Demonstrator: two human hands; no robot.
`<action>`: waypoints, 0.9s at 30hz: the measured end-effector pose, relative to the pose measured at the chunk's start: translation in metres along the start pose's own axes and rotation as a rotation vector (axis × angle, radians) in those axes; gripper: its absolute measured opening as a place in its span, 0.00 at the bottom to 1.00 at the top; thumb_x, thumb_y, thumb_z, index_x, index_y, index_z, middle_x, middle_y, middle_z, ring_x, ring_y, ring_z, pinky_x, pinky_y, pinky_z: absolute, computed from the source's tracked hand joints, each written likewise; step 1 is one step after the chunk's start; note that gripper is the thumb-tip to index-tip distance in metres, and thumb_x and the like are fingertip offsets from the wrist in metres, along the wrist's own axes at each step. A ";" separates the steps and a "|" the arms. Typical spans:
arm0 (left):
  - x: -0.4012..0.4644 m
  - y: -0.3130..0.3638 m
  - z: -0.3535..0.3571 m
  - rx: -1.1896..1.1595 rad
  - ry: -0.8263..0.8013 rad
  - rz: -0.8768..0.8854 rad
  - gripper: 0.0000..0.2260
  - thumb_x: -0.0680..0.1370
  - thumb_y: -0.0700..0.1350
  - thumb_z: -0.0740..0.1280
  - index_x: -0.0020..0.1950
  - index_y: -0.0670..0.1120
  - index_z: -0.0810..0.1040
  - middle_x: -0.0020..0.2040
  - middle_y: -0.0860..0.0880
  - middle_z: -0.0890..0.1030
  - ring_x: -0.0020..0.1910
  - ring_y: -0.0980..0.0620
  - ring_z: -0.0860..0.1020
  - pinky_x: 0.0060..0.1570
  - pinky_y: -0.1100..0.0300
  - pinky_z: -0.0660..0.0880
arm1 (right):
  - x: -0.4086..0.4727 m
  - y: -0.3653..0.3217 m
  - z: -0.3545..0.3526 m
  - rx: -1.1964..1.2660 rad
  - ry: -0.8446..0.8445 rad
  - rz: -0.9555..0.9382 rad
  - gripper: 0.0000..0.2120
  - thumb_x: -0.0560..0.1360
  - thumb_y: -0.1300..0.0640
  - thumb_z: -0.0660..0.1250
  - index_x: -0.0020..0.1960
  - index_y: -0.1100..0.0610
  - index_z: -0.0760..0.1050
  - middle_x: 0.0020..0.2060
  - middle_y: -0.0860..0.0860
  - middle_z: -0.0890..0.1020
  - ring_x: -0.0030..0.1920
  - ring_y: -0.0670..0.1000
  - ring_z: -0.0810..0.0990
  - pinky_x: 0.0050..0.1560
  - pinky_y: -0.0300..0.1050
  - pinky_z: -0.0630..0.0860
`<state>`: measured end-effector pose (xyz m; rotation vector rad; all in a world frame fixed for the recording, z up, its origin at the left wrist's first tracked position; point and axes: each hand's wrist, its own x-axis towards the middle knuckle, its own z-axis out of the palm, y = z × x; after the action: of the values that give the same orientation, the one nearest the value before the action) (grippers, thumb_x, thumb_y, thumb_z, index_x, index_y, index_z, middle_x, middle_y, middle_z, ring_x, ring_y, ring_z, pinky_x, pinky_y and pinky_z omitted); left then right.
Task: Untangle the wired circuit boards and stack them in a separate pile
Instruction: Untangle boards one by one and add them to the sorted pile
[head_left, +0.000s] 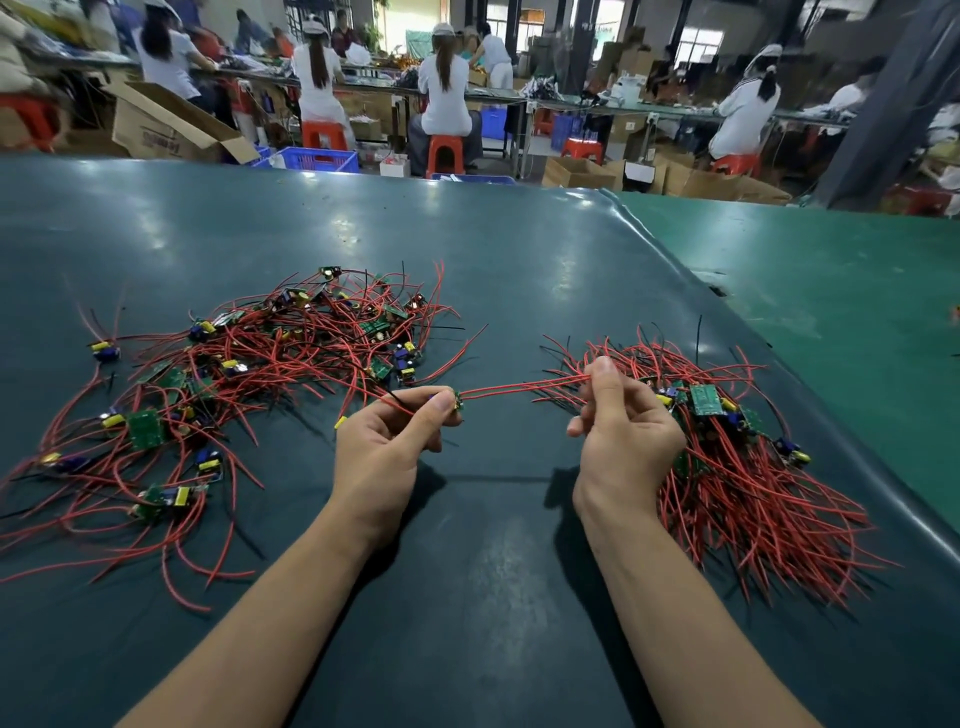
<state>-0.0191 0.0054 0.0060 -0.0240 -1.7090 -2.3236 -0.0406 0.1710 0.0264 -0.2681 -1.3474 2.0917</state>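
A tangled heap of small green circuit boards with red and black wires (270, 358) spreads over the left of the dark green table (493, 545). A tidier pile of boards with their red wires lying side by side (727, 457) sits on the right. My left hand (389, 447) pinches one small circuit board (457, 401) above the table between the two piles. Its red wires (519, 388) stretch level to the right into my right hand (623, 431), which pinches them between thumb and fingers just left of the tidy pile.
The table's dark mat ends in a raised edge (779, 332) at the right, with a lighter green surface (831, 270) beyond. Behind the table, several people sit on red stools at long benches, among cardboard boxes (166, 124) and blue crates (319, 158).
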 end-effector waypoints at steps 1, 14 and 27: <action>-0.001 0.000 0.000 -0.001 0.013 0.003 0.07 0.69 0.50 0.73 0.43 0.49 0.86 0.38 0.46 0.84 0.33 0.55 0.73 0.44 0.60 0.71 | 0.001 0.000 0.000 -0.002 0.008 -0.012 0.13 0.77 0.60 0.70 0.33 0.57 0.77 0.24 0.47 0.77 0.21 0.44 0.70 0.24 0.38 0.69; -0.002 -0.001 0.000 0.142 -0.087 0.090 0.10 0.70 0.48 0.72 0.48 0.45 0.85 0.36 0.51 0.84 0.31 0.58 0.74 0.36 0.69 0.73 | -0.040 0.013 0.010 -0.107 -0.649 0.388 0.07 0.70 0.52 0.72 0.41 0.56 0.84 0.26 0.49 0.74 0.22 0.45 0.68 0.19 0.35 0.64; -0.004 0.005 0.004 0.090 -0.020 0.100 0.06 0.72 0.45 0.72 0.46 0.46 0.84 0.36 0.48 0.84 0.32 0.57 0.75 0.38 0.68 0.73 | -0.015 0.005 0.008 0.034 -0.189 0.240 0.12 0.73 0.63 0.73 0.31 0.57 0.81 0.24 0.50 0.77 0.20 0.43 0.67 0.19 0.34 0.61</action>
<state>-0.0149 0.0090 0.0112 -0.1132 -1.7773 -2.1807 -0.0350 0.1549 0.0232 -0.2314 -1.4471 2.3882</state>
